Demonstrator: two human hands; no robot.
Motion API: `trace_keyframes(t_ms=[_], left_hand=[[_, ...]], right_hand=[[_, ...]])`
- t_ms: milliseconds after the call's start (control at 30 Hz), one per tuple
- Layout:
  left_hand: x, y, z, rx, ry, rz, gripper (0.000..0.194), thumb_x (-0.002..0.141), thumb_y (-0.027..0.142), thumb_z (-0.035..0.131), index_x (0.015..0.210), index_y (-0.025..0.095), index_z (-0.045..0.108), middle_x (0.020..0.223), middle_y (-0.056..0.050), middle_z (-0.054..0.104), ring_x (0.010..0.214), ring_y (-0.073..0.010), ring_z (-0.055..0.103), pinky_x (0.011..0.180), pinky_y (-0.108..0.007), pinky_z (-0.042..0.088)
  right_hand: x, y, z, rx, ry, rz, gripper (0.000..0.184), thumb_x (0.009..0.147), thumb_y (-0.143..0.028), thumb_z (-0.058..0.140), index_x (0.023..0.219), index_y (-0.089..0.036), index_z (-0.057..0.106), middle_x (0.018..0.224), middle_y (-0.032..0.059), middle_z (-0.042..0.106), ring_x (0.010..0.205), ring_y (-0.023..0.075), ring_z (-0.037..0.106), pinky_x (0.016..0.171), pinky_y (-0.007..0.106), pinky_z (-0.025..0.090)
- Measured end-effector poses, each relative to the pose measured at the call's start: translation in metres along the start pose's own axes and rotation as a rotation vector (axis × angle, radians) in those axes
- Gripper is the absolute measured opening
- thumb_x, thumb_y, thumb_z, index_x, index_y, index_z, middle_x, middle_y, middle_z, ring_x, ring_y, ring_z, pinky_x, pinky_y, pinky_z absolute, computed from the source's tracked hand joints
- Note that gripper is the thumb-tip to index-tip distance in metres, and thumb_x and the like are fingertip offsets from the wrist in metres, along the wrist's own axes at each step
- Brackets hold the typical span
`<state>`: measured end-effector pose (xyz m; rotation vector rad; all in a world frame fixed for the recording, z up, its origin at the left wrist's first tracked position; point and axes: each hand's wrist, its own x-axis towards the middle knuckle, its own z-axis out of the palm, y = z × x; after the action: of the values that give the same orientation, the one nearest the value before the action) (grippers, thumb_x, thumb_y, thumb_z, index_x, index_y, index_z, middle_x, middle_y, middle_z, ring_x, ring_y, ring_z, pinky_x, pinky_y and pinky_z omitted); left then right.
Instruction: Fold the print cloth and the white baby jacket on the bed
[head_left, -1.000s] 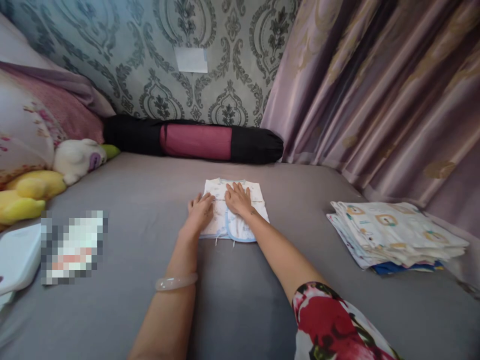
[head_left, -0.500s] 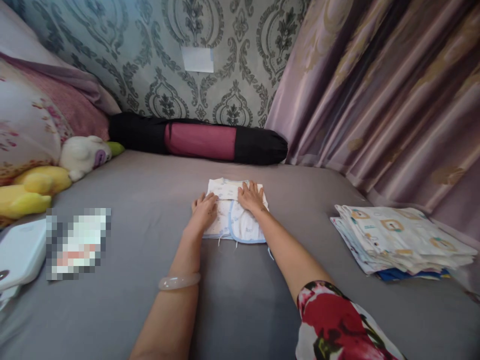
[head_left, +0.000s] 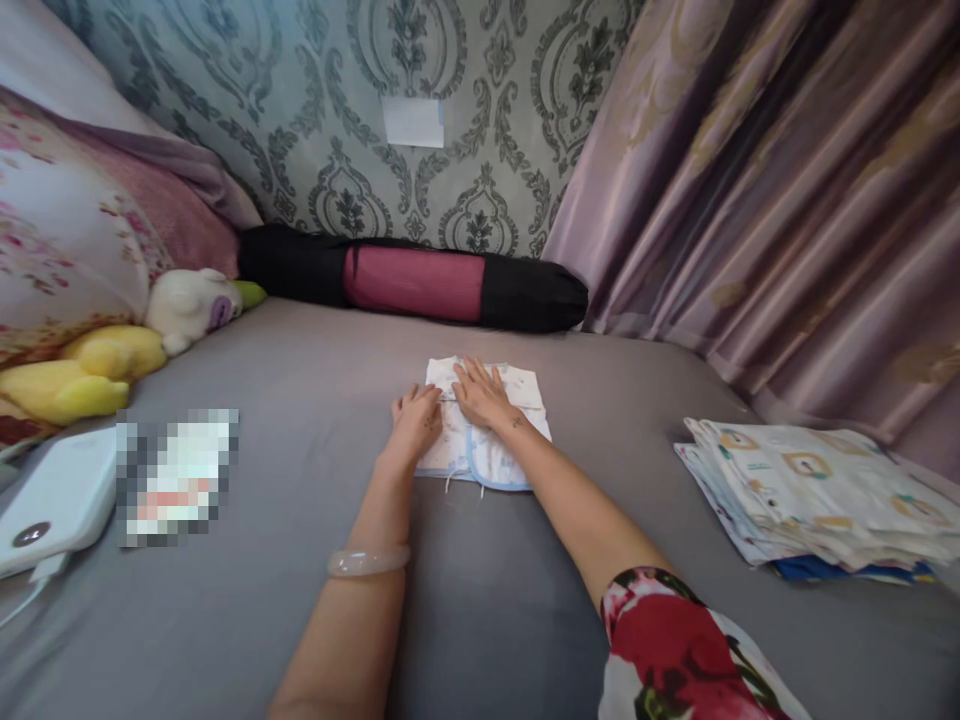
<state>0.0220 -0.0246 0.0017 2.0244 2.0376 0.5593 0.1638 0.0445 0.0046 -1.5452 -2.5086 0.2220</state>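
Note:
A small white baby top (head_left: 523, 386) with a faint print, blue trim and thin tie strings lies folded on the grey bed sheet. Its upper part is turned down in a band across the front. My right hand (head_left: 482, 396) rests flat on that band, fingers stretched and a little apart. At the garment's left edge is my left hand (head_left: 417, 422), its fingers loosely bent and touching the cloth. Part of the top is hidden beneath both hands.
To the right sits a stack of folded printed cloths (head_left: 817, 490). On the left are a white power bank (head_left: 64, 500) with a cable, a blurred-out item (head_left: 180, 480) and plush toys (head_left: 112, 365). A black and maroon rolled bag (head_left: 412, 283) lies along the wall.
My right hand has slid left across the folded band, toward my left hand. The left hand stays at the garment's left edge. The whole view has shifted slightly.

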Motion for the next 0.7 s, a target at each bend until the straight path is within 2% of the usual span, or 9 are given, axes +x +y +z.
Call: trace_keyframes(t_ms=[167, 367, 533, 600, 700], left_hand=[[0.0, 0.0, -0.001, 0.008, -0.053, -0.017, 0.045, 0.091, 0.018, 0.037, 0.132, 0.023, 0.055, 0.149, -0.006, 0.047, 0.141, -0.0297, 0.033, 0.111, -0.05, 0.029], [0.001, -0.001, -0.001, -0.002, -0.056, -0.023, 0.044, 0.091, 0.019, 0.037, 0.131, 0.023, 0.056, 0.148, -0.006, 0.047, 0.14, -0.0304, 0.034, 0.11, -0.051, 0.03], [0.002, -0.002, -0.002, -0.015, -0.006, -0.014, 0.041, 0.09, 0.018, 0.038, 0.124, 0.024, 0.059, 0.143, -0.006, 0.053, 0.135, -0.0271, 0.039, 0.108, -0.046, 0.032], [0.003, -0.002, -0.003, -0.021, 0.01, -0.018, 0.039, 0.091, 0.018, 0.037, 0.121, 0.022, 0.061, 0.139, -0.007, 0.057, 0.132, -0.0261, 0.043, 0.105, -0.043, 0.035], [0.004, -0.003, -0.006, -0.032, 0.021, -0.04, 0.038, 0.091, 0.018, 0.036, 0.118, 0.02, 0.063, 0.132, -0.009, 0.061, 0.127, -0.0265, 0.046, 0.1, -0.041, 0.039]], right_hand=[[0.007, -0.005, 0.008, 0.015, -0.089, 0.011, 0.056, 0.101, -0.038, 0.022, 0.151, -0.014, 0.032, 0.159, 0.0069, 0.025, 0.148, 0.0198, 0.017, 0.12, 0.044, 0.011], [0.009, -0.006, 0.005, 0.009, -0.11, 0.015, 0.056, 0.101, -0.038, 0.023, 0.15, -0.012, 0.032, 0.159, 0.008, 0.026, 0.147, 0.0222, 0.019, 0.119, 0.045, 0.013], [0.022, -0.014, -0.002, -0.051, -0.062, -0.037, 0.049, 0.101, -0.03, 0.027, 0.139, -0.01, 0.049, 0.151, 0.0115, 0.041, 0.144, 0.0246, 0.025, 0.118, 0.047, 0.014], [0.03, -0.017, -0.001, -0.058, -0.046, -0.08, 0.048, 0.1, -0.026, 0.028, 0.142, -0.01, 0.045, 0.153, 0.0104, 0.038, 0.146, 0.0237, 0.022, 0.119, 0.045, 0.014], [0.037, -0.021, 0.005, -0.023, -0.097, -0.103, 0.053, 0.101, -0.032, 0.027, 0.15, -0.014, 0.033, 0.158, 0.0076, 0.028, 0.147, 0.0224, 0.018, 0.119, 0.044, 0.015]])
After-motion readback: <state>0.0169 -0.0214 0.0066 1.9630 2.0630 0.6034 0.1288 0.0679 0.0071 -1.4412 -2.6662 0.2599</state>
